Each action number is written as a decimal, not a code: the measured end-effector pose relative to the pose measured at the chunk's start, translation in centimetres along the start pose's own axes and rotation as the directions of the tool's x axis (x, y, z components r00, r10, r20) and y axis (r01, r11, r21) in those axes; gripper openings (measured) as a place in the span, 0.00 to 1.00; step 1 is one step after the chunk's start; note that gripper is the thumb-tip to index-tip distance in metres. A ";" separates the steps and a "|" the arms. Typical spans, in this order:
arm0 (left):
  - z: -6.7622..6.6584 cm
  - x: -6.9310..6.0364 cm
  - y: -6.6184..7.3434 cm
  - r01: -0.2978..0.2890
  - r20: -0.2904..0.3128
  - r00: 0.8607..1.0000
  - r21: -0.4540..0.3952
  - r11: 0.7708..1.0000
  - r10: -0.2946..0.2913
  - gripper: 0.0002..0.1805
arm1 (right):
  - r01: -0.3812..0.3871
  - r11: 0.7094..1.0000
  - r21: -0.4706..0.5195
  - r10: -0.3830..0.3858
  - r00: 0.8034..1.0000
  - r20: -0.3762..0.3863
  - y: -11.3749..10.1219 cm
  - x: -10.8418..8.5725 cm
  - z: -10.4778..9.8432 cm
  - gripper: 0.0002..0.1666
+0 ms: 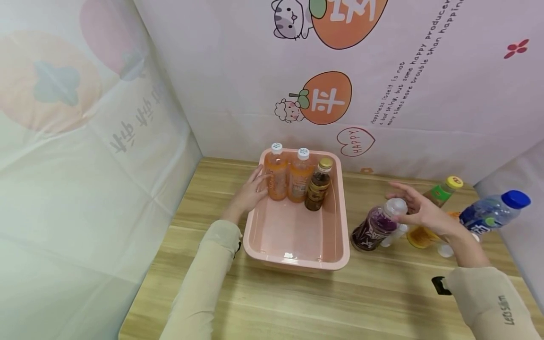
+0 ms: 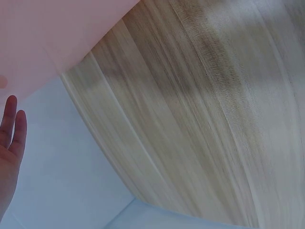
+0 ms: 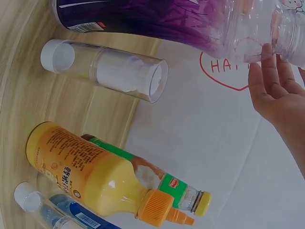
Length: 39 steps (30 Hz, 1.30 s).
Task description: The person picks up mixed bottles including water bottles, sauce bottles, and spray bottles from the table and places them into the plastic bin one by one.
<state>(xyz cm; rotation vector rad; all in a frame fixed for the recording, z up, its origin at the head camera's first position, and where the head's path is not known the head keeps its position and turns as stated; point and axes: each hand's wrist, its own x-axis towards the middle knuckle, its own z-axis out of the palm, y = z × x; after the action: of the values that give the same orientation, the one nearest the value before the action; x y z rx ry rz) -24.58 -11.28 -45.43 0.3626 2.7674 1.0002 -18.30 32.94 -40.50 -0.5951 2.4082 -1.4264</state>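
Observation:
My left hand (image 1: 251,192) (image 2: 10,152) is at the left rim of the pink basin (image 1: 250,236), fingers loosely extended beside an orange bottle (image 1: 277,182). Another orange bottle (image 1: 300,177) and a dark bottle with a gold cap (image 1: 317,191) stand next to it in the basin. Right of the basin, a purple bottle (image 1: 374,229) (image 3: 157,16) with a clear top stands on the table. Around that top are the spread fingers of my right hand (image 1: 429,215) (image 3: 281,98), thumb on the near side; whether they grip it is unclear.
Right of the purple bottle are a clear pump bottle (image 3: 114,71), a yellow bottle with an orange cap (image 3: 90,167), a green-labelled bottle with a yellow cap (image 1: 439,193) and a blue-capped bottle (image 1: 488,215). A printed cloth wall (image 1: 246,94) stands behind the wooden table (image 1: 297,302).

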 end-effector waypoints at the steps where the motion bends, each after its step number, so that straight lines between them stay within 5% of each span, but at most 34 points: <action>1: 0.0 0.0 0.0 0.000 0.002 1.000 0.000 1.000 0.000 0.28 | 0.003 1.000 -0.008 -0.003 1.000 -0.007 0.0 0.0 0.0 0.48; 13: 0.1 0.1 0.0 -0.008 0.000 1.000 -0.008 1.000 0.008 0.28 | -0.052 0.993 -0.104 0.038 0.990 -0.137 0.0 0.3 -0.1 0.50; 23: 0.1 0.1 -0.1 -0.024 -0.014 1.000 -0.023 0.999 0.024 0.29 | -0.043 0.998 -0.048 0.033 0.981 -0.192 -1.6 0.8 -0.5 0.50; 27: 0.1 0.0 -0.1 -0.023 -0.013 1.000 -0.015 1.000 0.023 0.29 | 0.014 0.997 0.074 0.002 0.977 -0.212 -2.3 0.9 -0.8 0.50; 32: 0.1 0.0 -0.1 -0.015 -0.009 1.000 -0.007 1.000 0.015 0.29 | 0.131 0.955 0.267 -0.063 0.967 -0.248 -3.3 1.0 -1.1 0.49; 39: 0.1 0.1 -0.2 -0.012 -0.017 1.000 -0.027 1.000 0.011 0.28 | 0.219 0.911 0.348 -0.093 0.934 -0.345 -5.4 1.4 -1.2 0.50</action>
<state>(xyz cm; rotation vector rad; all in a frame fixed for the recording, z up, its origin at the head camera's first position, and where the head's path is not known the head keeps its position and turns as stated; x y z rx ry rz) -24.65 -11.30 -45.66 0.3683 2.7670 1.0474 -18.95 30.88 -35.24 -0.4983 2.2425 -2.1460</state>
